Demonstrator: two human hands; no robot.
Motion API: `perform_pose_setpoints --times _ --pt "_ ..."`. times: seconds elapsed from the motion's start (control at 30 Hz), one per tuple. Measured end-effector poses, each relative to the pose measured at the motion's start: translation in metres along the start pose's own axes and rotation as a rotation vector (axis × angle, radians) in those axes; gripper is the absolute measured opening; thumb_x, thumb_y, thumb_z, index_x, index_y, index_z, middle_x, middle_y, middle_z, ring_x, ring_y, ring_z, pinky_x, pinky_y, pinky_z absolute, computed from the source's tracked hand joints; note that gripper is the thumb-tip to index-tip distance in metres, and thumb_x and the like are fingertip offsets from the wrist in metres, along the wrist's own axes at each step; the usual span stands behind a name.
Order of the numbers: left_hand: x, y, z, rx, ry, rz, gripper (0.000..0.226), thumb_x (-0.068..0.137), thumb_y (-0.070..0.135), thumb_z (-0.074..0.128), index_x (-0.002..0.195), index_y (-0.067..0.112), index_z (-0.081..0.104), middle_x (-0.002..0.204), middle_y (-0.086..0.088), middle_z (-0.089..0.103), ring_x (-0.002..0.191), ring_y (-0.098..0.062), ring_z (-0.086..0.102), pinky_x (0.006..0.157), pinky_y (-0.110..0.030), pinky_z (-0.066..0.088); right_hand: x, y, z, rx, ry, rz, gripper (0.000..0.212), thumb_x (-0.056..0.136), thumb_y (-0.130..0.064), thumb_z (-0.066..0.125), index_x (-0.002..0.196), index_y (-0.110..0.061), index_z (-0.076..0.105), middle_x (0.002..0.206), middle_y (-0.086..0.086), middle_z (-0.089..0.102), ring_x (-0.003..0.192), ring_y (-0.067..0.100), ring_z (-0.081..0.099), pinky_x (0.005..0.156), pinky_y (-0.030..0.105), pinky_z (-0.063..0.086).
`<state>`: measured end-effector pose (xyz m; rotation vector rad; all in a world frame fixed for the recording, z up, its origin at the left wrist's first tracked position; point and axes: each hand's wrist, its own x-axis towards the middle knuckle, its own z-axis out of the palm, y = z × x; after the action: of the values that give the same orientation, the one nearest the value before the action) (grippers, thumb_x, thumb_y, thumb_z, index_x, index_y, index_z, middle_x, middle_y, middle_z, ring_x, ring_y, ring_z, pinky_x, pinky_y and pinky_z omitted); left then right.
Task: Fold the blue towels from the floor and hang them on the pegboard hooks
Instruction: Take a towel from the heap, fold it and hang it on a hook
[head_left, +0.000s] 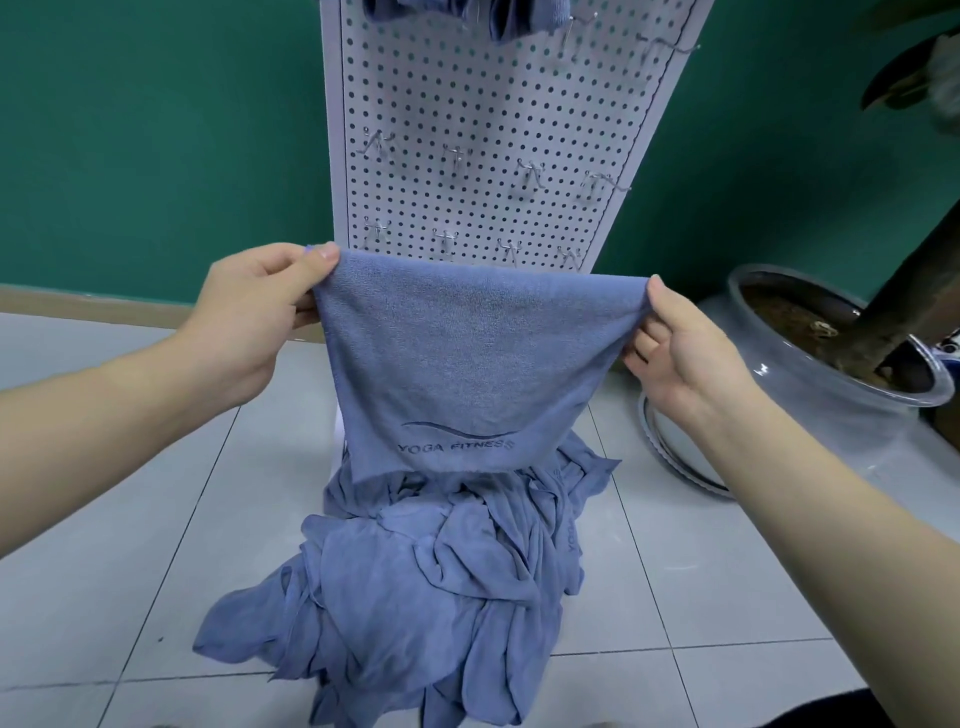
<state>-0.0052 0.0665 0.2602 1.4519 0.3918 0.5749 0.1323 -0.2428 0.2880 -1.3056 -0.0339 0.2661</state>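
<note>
A blue towel (457, 358) with "YOGA FITNESS" stitched near its lower edge hangs stretched between my hands, folded over at the top. My left hand (260, 317) pinches its upper left corner and my right hand (680, 348) pinches its upper right corner. Below it a heap of blue towels (415, 587) lies crumpled on the tiled floor. Behind stands the white pegboard (483, 130) with metal hooks (457, 156) in rows. Folded blue towels (498, 15) hang at its top edge, cut off by the frame.
A large glass plant pot (831, 364) with soil and a thick trunk stands on the floor at the right, on a white saucer (675, 457). A green wall (156, 130) runs behind the pegboard. Grey floor tiles (156, 519) spread to the left.
</note>
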Motion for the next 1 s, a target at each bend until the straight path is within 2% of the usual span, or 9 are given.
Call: perform_pose_setpoints --times 0.17,0.33,0.47,0.57,0.63,0.67,0.73,0.9,1.0 --pt "0.0 0.007 -0.002 0.041 -0.012 0.041 0.013 0.099 0.011 0.065 0.089 0.015 0.072 0.089 0.0 0.076 0.084 -0.016 0.069 0.085 -0.03 0.059 0.002 0.0 -0.005 -0.085 -0.038 -0.091 0.016 0.104 -0.015 0.06 0.118 -0.012 0.068 0.11 0.003 0.078 0.094 0.016 0.074 0.079 0.03 0.058" --pt "0.002 0.01 -0.004 0.034 0.101 0.065 0.014 0.092 0.004 0.072 0.085 0.015 0.07 0.071 0.008 0.073 0.07 -0.011 0.067 0.071 -0.024 0.06 0.003 -0.002 -0.004 -0.257 0.008 -0.271 0.007 0.101 -0.01 0.065 0.102 -0.017 0.068 0.093 0.002 0.074 0.081 0.016 0.069 0.065 0.029 0.058" --pt "0.005 0.007 -0.008 0.015 0.108 0.013 0.025 0.086 0.003 0.078 0.081 0.018 0.059 0.064 0.004 0.068 0.064 -0.014 0.065 0.068 -0.027 0.06 0.006 -0.001 -0.006 -0.412 0.026 -0.344 0.017 0.098 -0.013 0.071 0.111 -0.021 0.062 0.083 0.002 0.071 0.073 0.012 0.065 0.057 0.022 0.054" --pt "0.009 0.004 -0.015 0.048 0.025 -0.082 0.023 0.088 0.002 0.076 0.106 0.013 0.065 0.092 -0.013 0.073 0.078 -0.023 0.07 0.076 -0.033 0.063 0.013 0.001 -0.011 -0.417 0.001 -0.241 0.029 0.096 -0.013 0.073 0.123 -0.014 0.063 0.091 0.006 0.076 0.075 0.01 0.068 0.061 0.02 0.055" --pt "0.012 0.001 -0.019 0.123 -0.011 -0.144 0.018 0.091 0.005 0.073 0.108 0.003 0.069 0.102 -0.018 0.072 0.083 -0.024 0.07 0.076 -0.029 0.064 0.017 0.003 -0.015 -0.455 -0.045 -0.147 0.013 0.097 -0.009 0.07 0.109 -0.005 0.073 0.084 0.003 0.077 0.071 0.01 0.068 0.065 0.021 0.054" --pt "0.012 -0.001 -0.022 0.157 -0.034 -0.181 0.013 0.092 0.007 0.072 0.103 0.0 0.069 0.102 -0.018 0.071 0.082 -0.023 0.07 0.074 -0.027 0.064 0.018 0.005 -0.017 -0.478 -0.062 -0.081 0.006 0.097 -0.007 0.068 0.096 -0.004 0.074 0.075 -0.001 0.075 0.066 0.007 0.066 0.066 0.021 0.053" --pt "0.012 -0.005 -0.025 0.199 -0.086 -0.276 0.01 0.093 0.011 0.072 0.091 0.002 0.067 0.096 -0.018 0.069 0.073 -0.019 0.071 0.07 -0.025 0.063 0.017 0.013 -0.021 -0.555 -0.066 0.041 0.018 0.098 -0.006 0.068 0.08 -0.006 0.068 0.064 -0.004 0.065 0.06 0.007 0.058 0.068 0.021 0.05" --pt "0.001 -0.01 -0.01 0.154 -0.07 -0.437 0.016 0.097 0.009 0.068 0.082 0.007 0.061 0.085 -0.015 0.072 0.06 -0.019 0.074 0.066 -0.03 0.064 0.006 0.034 -0.004 -0.626 -0.054 0.158 0.026 0.097 -0.014 0.071 0.073 -0.015 0.061 0.059 -0.007 0.058 0.067 0.014 0.052 0.077 0.028 0.048" --pt "-0.01 -0.009 0.008 0.201 -0.045 -0.37 0.02 0.096 0.012 0.07 0.078 0.008 0.062 0.079 -0.013 0.073 0.058 -0.019 0.073 0.063 -0.029 0.064 -0.004 0.042 0.017 -0.474 -0.017 0.225 0.01 0.095 -0.016 0.072 0.087 -0.015 0.068 0.063 -0.009 0.067 0.062 0.01 0.064 0.083 0.03 0.049"
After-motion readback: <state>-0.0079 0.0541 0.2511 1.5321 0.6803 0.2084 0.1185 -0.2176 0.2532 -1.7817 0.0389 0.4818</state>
